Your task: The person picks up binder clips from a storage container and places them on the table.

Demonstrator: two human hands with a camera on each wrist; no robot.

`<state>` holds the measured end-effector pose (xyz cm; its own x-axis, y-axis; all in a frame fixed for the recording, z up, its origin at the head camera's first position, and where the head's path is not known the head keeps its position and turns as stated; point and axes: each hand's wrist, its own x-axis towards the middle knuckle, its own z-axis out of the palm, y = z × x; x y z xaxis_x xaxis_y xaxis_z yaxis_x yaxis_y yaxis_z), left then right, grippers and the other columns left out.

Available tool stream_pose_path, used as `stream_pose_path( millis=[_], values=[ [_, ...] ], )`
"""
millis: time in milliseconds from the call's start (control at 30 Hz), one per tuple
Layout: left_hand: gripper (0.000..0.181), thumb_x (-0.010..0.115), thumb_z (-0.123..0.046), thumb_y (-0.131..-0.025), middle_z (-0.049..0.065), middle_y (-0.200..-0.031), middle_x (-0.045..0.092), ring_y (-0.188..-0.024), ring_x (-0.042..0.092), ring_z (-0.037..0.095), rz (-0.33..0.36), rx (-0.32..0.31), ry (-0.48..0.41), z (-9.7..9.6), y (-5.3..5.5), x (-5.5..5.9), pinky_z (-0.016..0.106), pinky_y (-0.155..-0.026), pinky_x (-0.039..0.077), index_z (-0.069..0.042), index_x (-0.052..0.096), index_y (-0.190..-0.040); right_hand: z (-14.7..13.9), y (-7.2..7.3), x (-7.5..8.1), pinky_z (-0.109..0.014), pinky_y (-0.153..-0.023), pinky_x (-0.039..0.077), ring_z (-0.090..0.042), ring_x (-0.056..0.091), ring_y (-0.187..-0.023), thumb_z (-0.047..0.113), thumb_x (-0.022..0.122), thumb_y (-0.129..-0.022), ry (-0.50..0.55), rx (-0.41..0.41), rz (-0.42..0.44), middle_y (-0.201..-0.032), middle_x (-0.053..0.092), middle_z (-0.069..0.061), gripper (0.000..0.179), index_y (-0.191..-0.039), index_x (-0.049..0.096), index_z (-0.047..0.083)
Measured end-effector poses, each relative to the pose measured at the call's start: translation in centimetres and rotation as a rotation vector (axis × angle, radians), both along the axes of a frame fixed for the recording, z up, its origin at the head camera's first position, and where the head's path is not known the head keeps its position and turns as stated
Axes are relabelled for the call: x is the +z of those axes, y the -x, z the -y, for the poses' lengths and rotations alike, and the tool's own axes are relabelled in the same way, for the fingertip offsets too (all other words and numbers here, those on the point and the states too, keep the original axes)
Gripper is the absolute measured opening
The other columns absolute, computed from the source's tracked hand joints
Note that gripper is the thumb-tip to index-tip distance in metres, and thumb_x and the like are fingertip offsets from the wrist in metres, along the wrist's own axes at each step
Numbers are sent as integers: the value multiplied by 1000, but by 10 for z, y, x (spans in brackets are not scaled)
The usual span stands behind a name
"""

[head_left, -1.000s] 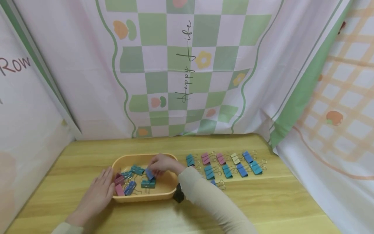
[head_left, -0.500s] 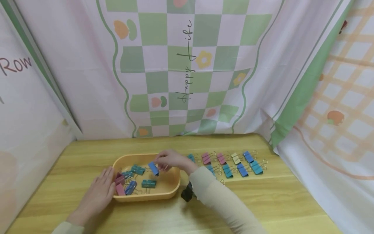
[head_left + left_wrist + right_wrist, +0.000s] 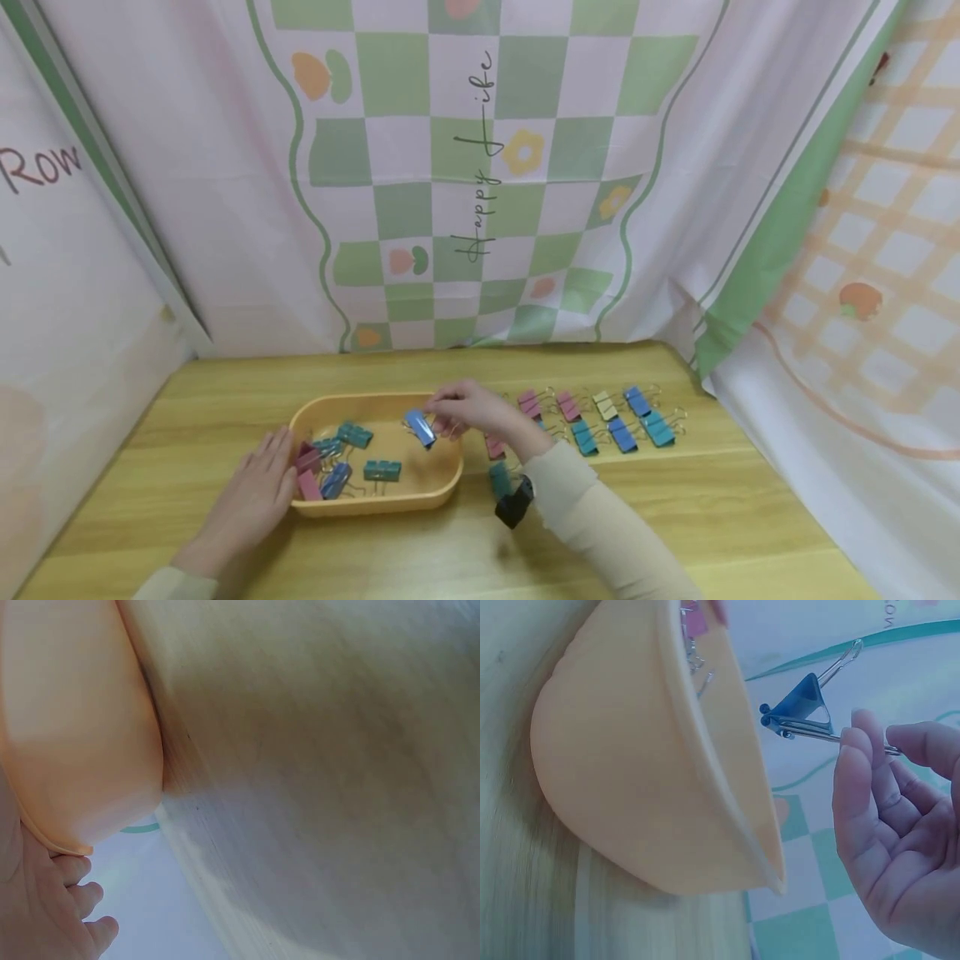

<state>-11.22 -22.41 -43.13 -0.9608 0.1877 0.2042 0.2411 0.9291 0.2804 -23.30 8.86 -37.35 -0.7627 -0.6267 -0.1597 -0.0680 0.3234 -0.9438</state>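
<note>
My right hand (image 3: 476, 410) pinches a blue binder clip (image 3: 420, 427) over the right end of a yellow-orange plastic tray (image 3: 390, 503). In the right wrist view, thumb and fingers hold the blue clip (image 3: 804, 703) by one wire handle, its other handle sticking out. Several clips lie inside the tray: a teal one (image 3: 382, 471) alone near the middle, others bunched at the left, among them a pink one (image 3: 307, 487) and a dark blue one (image 3: 336, 481). My left hand (image 3: 253, 492) rests against the tray's left end with fairly straight fingers, fingertips at the rim in the left wrist view.
Right of the tray, several binder clips lie in rows on the wooden table (image 3: 675, 517), including a yellow clip (image 3: 604, 406) and a teal clip (image 3: 658, 428). My right forearm covers part of them. A black wrist device (image 3: 514, 502) hangs under that wrist. Patterned curtains (image 3: 465, 208) surround the table.
My right hand has lifted the blue binder clip from beside the teal one in the tray and carried it rightward. More clips on the table's left side show now. My left hand stays put.
</note>
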Motion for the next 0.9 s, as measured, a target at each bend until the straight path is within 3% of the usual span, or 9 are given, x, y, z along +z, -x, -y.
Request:
stream_pose_path(
  millis=[300,533,900],
  values=[
    [53,38,-20,-98,29,-143,23,-129,22,46,2,3,-6,0,0,-1,59,-103,18,13,26,-138,-37,-8,10,-41,-71,54,-21,62,-72,20,53,-94,77,-57,-7,-80,64,-11,29,-109,62,-3],
    [53,39,-20,-98,29,-143,23,-129,22,46,2,5,-10,-1,0,0,59,-103,18,13,26,-138,-69,-11,14,-52,-76,50,-23,62,-73,19,50,-96,123,-82,-45,-78,63,-11,33,-113,59,-8],
    [54,37,-20,-98,28,-144,21,-130,20,46,23,20,-15,-2,0,2,58,-104,16,13,25,-138,-115,-17,16,-40,-69,54,-17,61,-72,20,50,-96,155,-170,-66,-81,63,-11,38,-114,54,-14]
  ],
)
